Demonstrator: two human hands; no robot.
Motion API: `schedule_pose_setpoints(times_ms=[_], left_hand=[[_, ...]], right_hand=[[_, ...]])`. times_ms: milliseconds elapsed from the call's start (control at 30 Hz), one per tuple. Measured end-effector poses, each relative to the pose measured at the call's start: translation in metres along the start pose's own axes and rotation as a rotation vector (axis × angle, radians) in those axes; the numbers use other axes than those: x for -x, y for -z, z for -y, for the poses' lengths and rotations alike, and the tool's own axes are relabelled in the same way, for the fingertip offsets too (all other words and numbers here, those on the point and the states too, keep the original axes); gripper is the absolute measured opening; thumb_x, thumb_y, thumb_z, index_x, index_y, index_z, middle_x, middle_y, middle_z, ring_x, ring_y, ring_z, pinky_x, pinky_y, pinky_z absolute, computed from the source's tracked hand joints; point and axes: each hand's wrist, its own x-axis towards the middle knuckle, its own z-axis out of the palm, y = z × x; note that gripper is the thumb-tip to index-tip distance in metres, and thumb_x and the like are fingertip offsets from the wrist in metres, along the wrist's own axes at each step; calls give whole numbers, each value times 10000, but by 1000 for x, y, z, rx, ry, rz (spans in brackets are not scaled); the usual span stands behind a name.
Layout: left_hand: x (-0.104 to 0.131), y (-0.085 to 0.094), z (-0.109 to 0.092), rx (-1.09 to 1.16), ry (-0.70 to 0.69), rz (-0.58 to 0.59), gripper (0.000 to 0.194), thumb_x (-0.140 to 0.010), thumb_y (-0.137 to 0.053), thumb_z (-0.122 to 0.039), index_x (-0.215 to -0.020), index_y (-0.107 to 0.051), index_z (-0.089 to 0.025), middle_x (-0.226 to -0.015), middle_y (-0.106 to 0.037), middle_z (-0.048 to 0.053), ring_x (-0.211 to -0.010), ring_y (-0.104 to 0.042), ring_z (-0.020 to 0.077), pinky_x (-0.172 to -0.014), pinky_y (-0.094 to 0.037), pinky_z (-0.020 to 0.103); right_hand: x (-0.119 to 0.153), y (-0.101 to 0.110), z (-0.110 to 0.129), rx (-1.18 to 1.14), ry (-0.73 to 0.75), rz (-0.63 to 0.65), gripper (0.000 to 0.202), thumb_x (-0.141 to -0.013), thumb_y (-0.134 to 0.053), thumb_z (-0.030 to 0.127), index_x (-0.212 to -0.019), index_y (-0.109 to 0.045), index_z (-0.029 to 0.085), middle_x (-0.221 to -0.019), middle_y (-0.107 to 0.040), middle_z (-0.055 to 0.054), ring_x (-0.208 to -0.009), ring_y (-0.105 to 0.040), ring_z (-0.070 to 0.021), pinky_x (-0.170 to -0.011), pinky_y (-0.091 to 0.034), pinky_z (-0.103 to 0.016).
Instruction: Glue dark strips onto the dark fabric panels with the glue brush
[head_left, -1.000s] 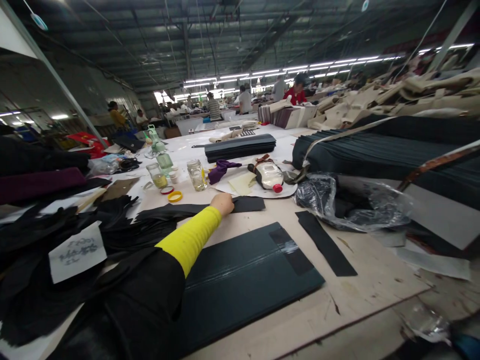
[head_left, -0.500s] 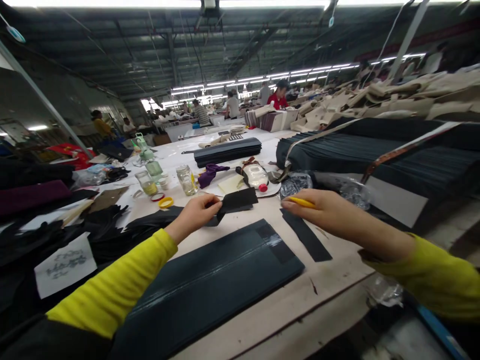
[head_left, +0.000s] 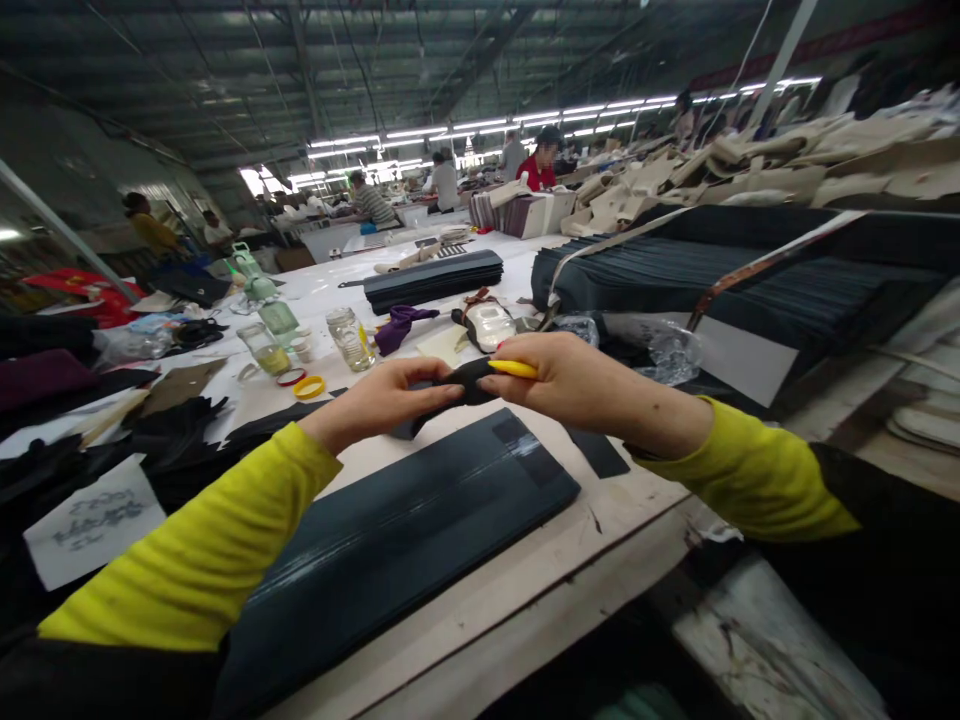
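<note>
My left hand [head_left: 386,402] pinches one end of a black strip [head_left: 471,376] between thumb and fingers. The other end is in my right hand [head_left: 559,380], closed on it, so the strip bends between the two. A slim yellow stick-like tool [head_left: 516,369] is also tucked in the right hand; its tip is hidden. Below the hands lies a long dark panel [head_left: 405,540] with a shiny streak and a darker patch near its far end. Another flat black strip [head_left: 600,455] rests on the table, partly behind my right wrist.
Glass jars [head_left: 350,340], a green bottle [head_left: 277,315] and a yellow ring [head_left: 309,387] stand at the left. A strapped pile of dark panels [head_left: 720,270] fills the right. Behind are a smaller dark stack [head_left: 435,280] and a person in red [head_left: 538,170].
My right hand has moved left, from above the flat strip to the free end of the held strip, which it now grips. The view has shifted slightly.
</note>
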Motion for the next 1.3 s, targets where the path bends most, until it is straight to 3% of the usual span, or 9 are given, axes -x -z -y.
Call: schedule_pose_setpoints(times_ms=[100,233,333,433,533,733,967,1300], left_hand=[[2,6,-14,105,107,-42,298,-735,-559,-448,-786,-537,-156,-635,-500,-28,-536,-443,73,-463,-317,174],[-2,2,-15,-12,285,1,335,-697,-583,-485,-775,-533,-163,-606,-470,-34,-495,-400,69,-424,-269,175],[-14,-24,-5,-83,387,91,331,-701,-557,-493,-727,-536,-164,-563,-447,-38,-465,-361,70,-415,-262,187],[-26,-56,4,19,506,154,286,-700,-558,-453,-687,-496,-174,-498,-388,-54,-418,-314,68,-392,-230,198],[-37,-78,7,146,589,151,274,-703,-564,-408,-625,-441,-175,-460,-346,-63,-391,-281,62,-379,-191,207],[-46,-95,12,281,657,136,273,-712,-547,-383,-596,-435,-163,-466,-437,-56,-405,-348,62,-407,-224,202],[-46,-107,20,182,670,139,240,-750,-491,-368,-622,-443,-171,-450,-500,-41,-404,-368,76,-424,-235,217],[-48,-110,21,82,677,158,257,-771,-466,-371,-618,-455,-166,-479,-521,-37,-383,-335,70,-398,-219,225]], right_hand=[[15,11,-11,21,3,-36,283,-848,-443,341,-713,-574,129,-642,-498,-4,-610,-443,-98,-575,-298,-211],[49,10,-33,104,-25,6,215,-836,-433,234,-906,-625,167,-821,-558,-30,-750,-505,-127,-669,-344,-227],[74,-6,-42,145,-72,166,251,-799,-436,154,-962,-622,199,-867,-555,-33,-778,-523,-139,-677,-358,-236],[91,-27,-43,197,-100,331,295,-774,-454,119,-1010,-606,209,-860,-549,-38,-758,-533,-150,-649,-361,-245],[98,-42,-44,239,-70,382,336,-755,-458,96,-1051,-578,198,-858,-539,-41,-741,-535,-156,-617,-358,-250],[99,-52,-49,234,-32,368,379,-745,-429,67,-1086,-552,178,-888,-536,-54,-781,-538,-166,-638,-385,-255],[99,-53,-52,191,-41,413,389,-738,-450,79,-1099,-551,181,-901,-538,-56,-793,-545,-179,-652,-409,-270],[97,-56,-53,189,-58,435,343,-764,-450,99,-1075,-571,175,-906,-543,-59,-800,-552,-192,-661,-417,-287]])
